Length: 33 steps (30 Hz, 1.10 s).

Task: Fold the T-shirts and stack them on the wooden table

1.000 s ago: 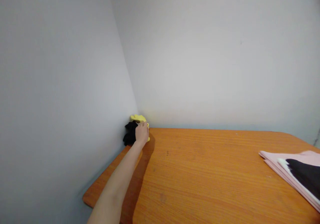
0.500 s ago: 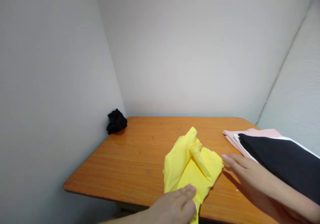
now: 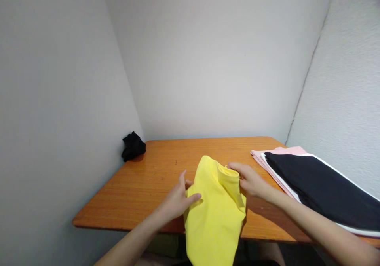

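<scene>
Fingers (image 3: 194,198) of two hands (image 3: 176,200) (image 3: 251,182) touch one yellow cloth (image 3: 213,214)

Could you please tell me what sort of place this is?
Probably a room corner, perhaps at home: a wood-grain table beside pale walls, a stack of folded fabric on its right, and a yellow garment held at its near edge.

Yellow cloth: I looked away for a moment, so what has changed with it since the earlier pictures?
The yellow cloth has come from the table's far left corner to its near edge. The right hand now grips its upper right edge; the left hand has moved up from its lower part to its left side, fingers spread. The crumpled black cloth and the folded stack stayed put.
</scene>
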{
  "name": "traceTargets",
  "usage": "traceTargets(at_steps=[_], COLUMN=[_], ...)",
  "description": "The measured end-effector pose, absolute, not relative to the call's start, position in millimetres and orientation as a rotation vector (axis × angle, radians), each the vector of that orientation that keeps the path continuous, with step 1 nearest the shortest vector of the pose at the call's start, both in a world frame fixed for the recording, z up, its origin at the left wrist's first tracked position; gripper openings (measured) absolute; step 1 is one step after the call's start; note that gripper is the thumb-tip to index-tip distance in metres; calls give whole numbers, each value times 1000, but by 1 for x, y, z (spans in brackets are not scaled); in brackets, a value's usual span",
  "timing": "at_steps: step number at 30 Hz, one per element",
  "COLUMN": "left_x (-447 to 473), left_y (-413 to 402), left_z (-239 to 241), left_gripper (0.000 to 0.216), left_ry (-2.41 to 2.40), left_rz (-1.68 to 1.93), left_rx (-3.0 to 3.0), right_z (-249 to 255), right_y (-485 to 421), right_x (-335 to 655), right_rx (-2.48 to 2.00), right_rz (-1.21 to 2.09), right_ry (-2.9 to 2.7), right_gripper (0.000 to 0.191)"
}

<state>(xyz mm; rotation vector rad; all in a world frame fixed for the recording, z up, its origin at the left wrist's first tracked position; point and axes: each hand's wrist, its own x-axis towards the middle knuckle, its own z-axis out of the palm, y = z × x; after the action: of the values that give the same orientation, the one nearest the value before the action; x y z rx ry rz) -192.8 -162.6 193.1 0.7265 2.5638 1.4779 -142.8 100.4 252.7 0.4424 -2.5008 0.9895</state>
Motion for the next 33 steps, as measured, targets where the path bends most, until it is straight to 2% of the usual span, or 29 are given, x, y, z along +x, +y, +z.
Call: traceTargets(at_steps=[2,7,9,12,14,16,21,24,26,29,33], left_x=[-206,-209,-199,-174,-155,-139,-121,-120,-119,-115,-113], left_y=[-160,-162,-158,-141,-125,-109,-84,-79,-80,-87,-112], left_z=[197,260,287,307,305,296,267,258,258,264,281], left_gripper=[58,46,43,51,47,43,58,52,52,47,39], left_ry=[2384,2353,2269,2035,1851,1705,1623,1612,1624,1683,1750], left_rz=[1766,2202,2183,1900,1721,1713,1958,2102,2184,2262,2280], left_rx=[655,679,900,1182,1176,1069,931,870,743,608,740], right_z=[274,333,347,355,351,344,328,327,325,317,317], right_y=[110,116,108,93,85,78,62,64,71,80,92], right_x=[-143,-135,-133,-136,-142,-148,-149,-135,-119,-89,-55], right_rx=[574,921,943,928,893,850,797,560,418,482,548], right_rz=[1031,1396,1438,1410,1317,1149,915,652,520,586,837], right_ry=[-2433,-1989,-1932,-1949,-1993,-2045,-2112,-2074,-2064,-2351,-2674], right_gripper=[17,24,24,25,24,21,17,11,14,22,12])
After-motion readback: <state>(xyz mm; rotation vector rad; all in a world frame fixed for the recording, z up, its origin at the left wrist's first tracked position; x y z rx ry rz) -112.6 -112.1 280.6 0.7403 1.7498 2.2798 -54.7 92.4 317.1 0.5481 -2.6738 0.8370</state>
